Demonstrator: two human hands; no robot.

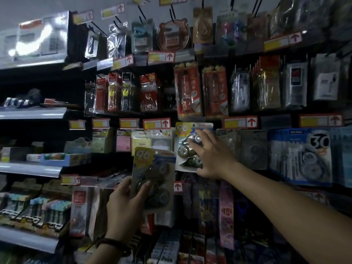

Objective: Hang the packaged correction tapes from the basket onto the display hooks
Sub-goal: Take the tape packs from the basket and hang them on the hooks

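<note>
Two correction tape packs in hand at a dim stationery display wall.

Head view: the right hand (211,155) reaches forward with fingers spread over the front of one correction tape pack (187,147), thumb under its lower edge, pressing it flat against the display; whether its top hole sits on a hook cannot be told. Just above that hand runs a row of red-and-yellow price tags (156,123). The left hand (126,202), with a dark beaded bracelet (114,243) at the wrist, is closed around the lower part of a second pack (153,180), held upright and tilted slightly, nearer the camera and just left of and below the first. To the right of the right hand hang blue correction tape packs (301,155). Left of the left hand are grey shelves (30,169) holding small boxed goods.
</note>
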